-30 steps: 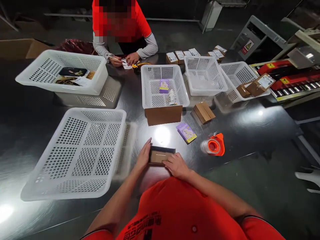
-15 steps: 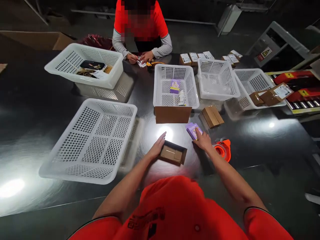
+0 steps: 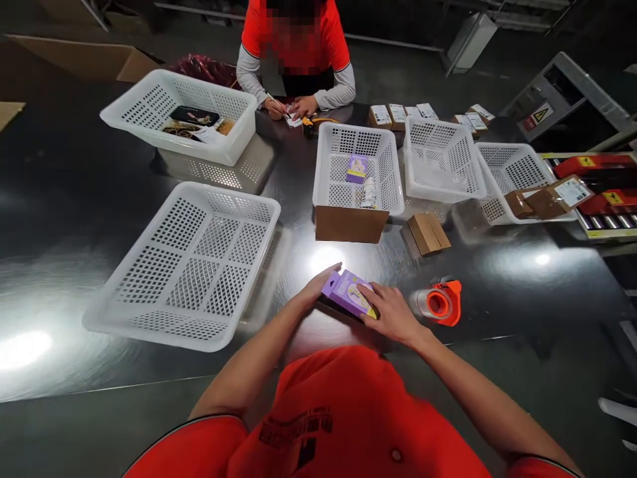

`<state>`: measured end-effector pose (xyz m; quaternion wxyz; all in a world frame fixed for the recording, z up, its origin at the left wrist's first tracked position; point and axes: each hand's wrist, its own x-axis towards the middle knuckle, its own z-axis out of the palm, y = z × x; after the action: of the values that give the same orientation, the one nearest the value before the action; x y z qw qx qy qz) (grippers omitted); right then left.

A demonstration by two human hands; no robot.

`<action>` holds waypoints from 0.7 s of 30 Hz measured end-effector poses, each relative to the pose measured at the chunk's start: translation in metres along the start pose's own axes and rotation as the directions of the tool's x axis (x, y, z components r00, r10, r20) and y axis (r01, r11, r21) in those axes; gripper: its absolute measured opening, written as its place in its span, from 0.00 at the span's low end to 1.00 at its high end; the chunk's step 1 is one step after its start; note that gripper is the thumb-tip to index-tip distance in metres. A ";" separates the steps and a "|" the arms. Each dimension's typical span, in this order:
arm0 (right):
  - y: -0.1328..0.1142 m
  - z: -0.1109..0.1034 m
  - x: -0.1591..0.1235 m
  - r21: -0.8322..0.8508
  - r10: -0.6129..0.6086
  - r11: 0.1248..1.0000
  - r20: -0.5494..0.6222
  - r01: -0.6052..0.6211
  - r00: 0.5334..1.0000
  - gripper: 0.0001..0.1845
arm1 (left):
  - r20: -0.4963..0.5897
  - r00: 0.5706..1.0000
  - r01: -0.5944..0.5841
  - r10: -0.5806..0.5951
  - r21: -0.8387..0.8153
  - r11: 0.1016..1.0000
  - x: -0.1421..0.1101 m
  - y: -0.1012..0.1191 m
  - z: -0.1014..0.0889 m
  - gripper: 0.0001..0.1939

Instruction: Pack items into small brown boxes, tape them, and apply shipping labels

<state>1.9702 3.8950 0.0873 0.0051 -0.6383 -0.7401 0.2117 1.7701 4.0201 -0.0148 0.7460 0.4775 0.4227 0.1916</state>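
Observation:
My right hand grips a small purple product box and holds it over the open cardboard carton, which is almost hidden beneath it. My left hand rests with fingers stretched along the carton's left side, touching the purple box's end. Both hands are at the near edge of the dark metal table.
An orange tape dispenser lies right of my hands. An empty white basket is to the left. A basket with a purple box and a bottle sits on a carton ahead. A person in orange works across the table. More baskets and flat cartons lie right.
My right hand reached right to the purple box, picked it up and brought it back over the open carton. My left hand stayed at the carton's side.

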 end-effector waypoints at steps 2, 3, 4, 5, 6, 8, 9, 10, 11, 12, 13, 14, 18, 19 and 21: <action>0.002 0.005 -0.007 -0.040 -0.034 0.999 -0.015 0.034 0.999 0.35 | 0.016 1.000 -0.028 0.027 0.039 0.999 0.002 -0.002 0.001 0.36; 0.002 0.007 -0.009 -0.059 -0.042 0.997 -0.011 0.041 0.999 0.34 | 0.023 0.999 -0.047 0.046 0.057 0.997 0.003 -0.003 0.002 0.37; 0.002 0.009 -0.011 -0.077 -0.038 0.996 -0.004 0.038 0.999 0.34 | 0.029 0.998 -0.063 0.061 0.074 0.995 0.004 -0.004 0.004 0.37; 0.000 0.013 -0.011 -0.093 -0.025 0.995 0.004 0.025 1.000 0.34 | 0.034 0.997 -0.073 0.070 0.090 0.993 0.005 -0.004 0.006 0.37; -0.003 0.016 -0.010 -0.103 -0.008 0.995 0.011 0.009 1.000 0.34 | 0.032 0.997 -0.076 0.073 0.103 0.992 0.007 -0.005 0.008 0.37; -0.009 0.026 -0.004 -0.106 0.034 0.994 0.021 -0.031 0.999 0.33 | 0.023 0.997 -0.073 0.070 0.117 0.990 0.008 -0.005 0.012 0.36; -0.012 0.030 -0.002 -0.103 0.054 0.993 0.025 -0.051 0.998 0.32 | 0.021 0.997 -0.073 0.071 0.118 0.990 0.009 -0.005 0.013 0.36; -0.014 0.034 0.001 -0.102 0.070 0.993 0.030 -0.067 0.997 0.31 | 0.017 0.997 -0.077 0.076 0.119 0.990 0.009 -0.005 0.014 0.35; -0.016 0.037 0.002 -0.104 0.080 0.992 0.035 -0.076 0.996 0.31 | 0.013 0.996 -0.088 0.087 0.121 0.989 0.009 -0.005 0.014 0.34; -0.016 0.038 0.001 -0.109 0.085 0.991 0.034 -0.081 0.996 0.31 | 0.010 0.995 -0.102 0.102 0.125 0.987 0.009 -0.005 0.014 0.33; -0.017 0.038 0.000 -0.114 0.086 0.990 0.022 -0.083 0.996 0.31 | 0.012 0.993 -0.120 0.120 0.134 0.984 0.009 -0.005 0.015 0.32; -0.017 0.036 -0.002 -0.115 0.083 0.990 0.002 -0.082 0.997 0.30 | 0.013 0.991 -0.136 0.135 0.146 0.980 0.009 -0.005 0.015 0.31; -0.016 0.031 -0.003 -0.003 0.076 0.997 0.024 -0.076 0.997 0.25 | -0.049 0.985 -0.147 0.167 0.278 0.949 0.011 0.000 0.022 0.29; -0.017 0.033 0.000 0.036 0.058 0.997 0.076 -0.061 0.995 0.24 | -0.115 0.979 -0.124 0.171 0.336 0.934 0.009 0.001 0.025 0.28; -0.016 0.042 0.011 0.097 0.005 0.995 0.143 -0.019 0.990 0.21 | -0.276 0.943 -0.051 0.187 0.437 0.898 -0.001 0.000 0.030 0.26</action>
<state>1.9413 3.8908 0.0516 -0.0177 -0.6250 -0.7234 0.2928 1.7944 4.0030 -0.0083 0.5353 0.6170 0.5358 0.2137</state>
